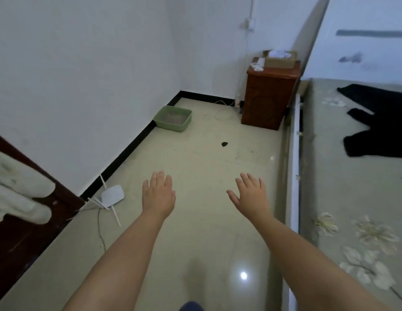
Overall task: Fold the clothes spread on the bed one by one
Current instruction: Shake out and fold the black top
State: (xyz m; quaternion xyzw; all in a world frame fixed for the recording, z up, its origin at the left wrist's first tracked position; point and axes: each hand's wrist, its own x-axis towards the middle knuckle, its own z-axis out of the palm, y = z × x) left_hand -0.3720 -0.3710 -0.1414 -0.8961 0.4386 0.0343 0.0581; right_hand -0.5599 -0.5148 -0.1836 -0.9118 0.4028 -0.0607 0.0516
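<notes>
A black garment (379,129) lies spread on the bed (343,198) at the right edge of the view; the bed has a grey-green flowered sheet. My left hand (158,193) and my right hand (251,194) are both stretched out over the floor, palms down, fingers straight and spread, holding nothing. Both hands are left of the bed and well away from the garment. The right hand is the nearer one to the bed's white side rail (293,176).
A brown wooden bedside cabinet (267,97) with a cardboard box (280,58) on top stands by the bed's head. A green tray (173,117) sits in the far corner. A white router (112,195) with cables lies by the left wall. A dark wooden door (22,221) is at left.
</notes>
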